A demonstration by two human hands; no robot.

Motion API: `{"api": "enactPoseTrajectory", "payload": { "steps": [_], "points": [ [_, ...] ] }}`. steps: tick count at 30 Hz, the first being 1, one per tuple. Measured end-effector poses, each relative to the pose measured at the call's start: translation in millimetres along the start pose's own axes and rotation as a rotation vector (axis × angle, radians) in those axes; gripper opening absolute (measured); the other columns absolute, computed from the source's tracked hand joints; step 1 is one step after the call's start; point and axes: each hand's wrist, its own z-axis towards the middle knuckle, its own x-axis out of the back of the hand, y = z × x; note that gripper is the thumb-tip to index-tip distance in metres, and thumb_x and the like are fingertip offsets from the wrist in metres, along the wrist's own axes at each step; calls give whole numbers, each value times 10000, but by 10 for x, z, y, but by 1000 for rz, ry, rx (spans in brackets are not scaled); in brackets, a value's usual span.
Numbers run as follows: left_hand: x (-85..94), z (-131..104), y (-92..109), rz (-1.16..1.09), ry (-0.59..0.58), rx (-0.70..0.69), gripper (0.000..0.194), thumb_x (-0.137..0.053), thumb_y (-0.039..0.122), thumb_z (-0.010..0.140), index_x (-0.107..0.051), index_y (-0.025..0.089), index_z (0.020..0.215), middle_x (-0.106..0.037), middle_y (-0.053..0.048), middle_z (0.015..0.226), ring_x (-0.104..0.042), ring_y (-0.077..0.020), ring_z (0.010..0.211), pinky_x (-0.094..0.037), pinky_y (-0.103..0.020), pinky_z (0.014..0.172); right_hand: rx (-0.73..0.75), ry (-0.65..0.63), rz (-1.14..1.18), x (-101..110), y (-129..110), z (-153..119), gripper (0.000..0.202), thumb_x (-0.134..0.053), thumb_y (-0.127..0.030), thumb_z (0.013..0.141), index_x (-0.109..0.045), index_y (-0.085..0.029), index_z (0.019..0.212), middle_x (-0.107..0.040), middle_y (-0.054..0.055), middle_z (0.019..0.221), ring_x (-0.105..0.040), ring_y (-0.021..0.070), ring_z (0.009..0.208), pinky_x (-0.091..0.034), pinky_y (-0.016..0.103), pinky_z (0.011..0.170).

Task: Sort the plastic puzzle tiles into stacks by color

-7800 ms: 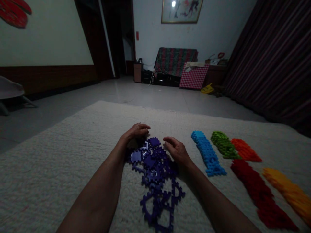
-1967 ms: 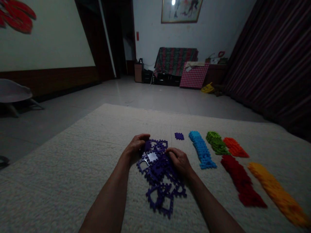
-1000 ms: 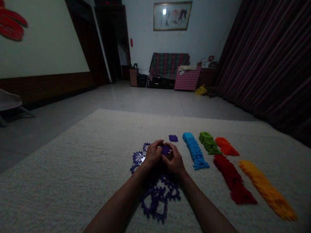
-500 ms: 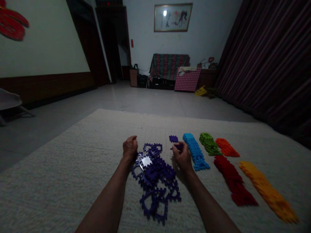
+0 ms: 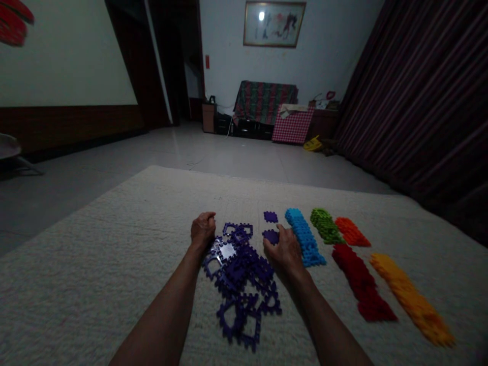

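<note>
Purple interlocking plastic pieces lie in a loose pile (image 5: 238,269) on the carpet between my forearms; some are flat squares, others open frames with toothed edges. Beside the pile's upper left, my left hand (image 5: 203,229) rests with its fingers curled in, and what they may hold is hidden. My right hand (image 5: 284,247) is low over the carpet, thumb and forefinger apart at the edges of a flat purple square piece (image 5: 270,236). Just beyond it lies another purple square (image 5: 270,217), apart from the pile.
To the right lie a blue row (image 5: 305,238), a green row (image 5: 326,225), an orange row (image 5: 353,232), a dark red row (image 5: 362,282) and a yellow row (image 5: 412,300) of similar pieces. The pale carpet (image 5: 114,244) ends at a tiled floor (image 5: 160,150).
The purple square my right hand held tilted now lies flat on the carpet, below the other square, and the fingers have parted. My left hand stays beside the pile. The view has shifted slightly.
</note>
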Motion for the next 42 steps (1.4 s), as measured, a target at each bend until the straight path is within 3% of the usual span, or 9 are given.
{"api": "enactPoseTrajectory", "payload": {
  "steps": [9,20,27,34,42],
  "points": [
    [3,1,-2,-59,12,-2,345,-495,198,837,-788,195,1019,-789,-60,1048,-729,-199,978,-540,-290,944,16,18,34,-53,17,11,515,-647,-328,817,-621,-73,1263,-661,165,1065,-606,288,1019,-471,373,913],
    [-18,10,-24,-62,9,-5,332,-505,199,840,-785,213,1016,-787,-59,1070,-725,-205,993,-540,-305,946,-99,190,116,-262,-164,669,390,-606,-377,864,-648,-122,1157,-604,169,1093,-557,303,1049,-447,394,941],
    [-28,0,-32,-46,11,-12,327,-504,207,852,-782,207,1023,-785,-61,1070,-721,-210,993,-535,-305,937,-167,230,82,-381,-152,697,338,-610,-366,870,-648,-131,1109,-587,177,1091,-531,316,1058,-437,402,913],
    [-14,-4,-9,-41,-10,-3,334,-498,214,857,-779,195,1036,-783,-71,1073,-721,-215,992,-536,-314,932,-181,160,32,-366,-169,700,433,-640,-374,849,-615,-98,1182,-576,195,1139,-538,316,1085,-425,391,935],
    [-23,3,-18,-34,-6,1,331,-497,205,855,-780,213,1027,-785,-54,1078,-722,-209,994,-534,-306,940,-131,134,3,-384,-144,708,364,-610,-305,841,-632,-102,1142,-600,191,1106,-546,318,1059,-424,388,918]
  ]
}}
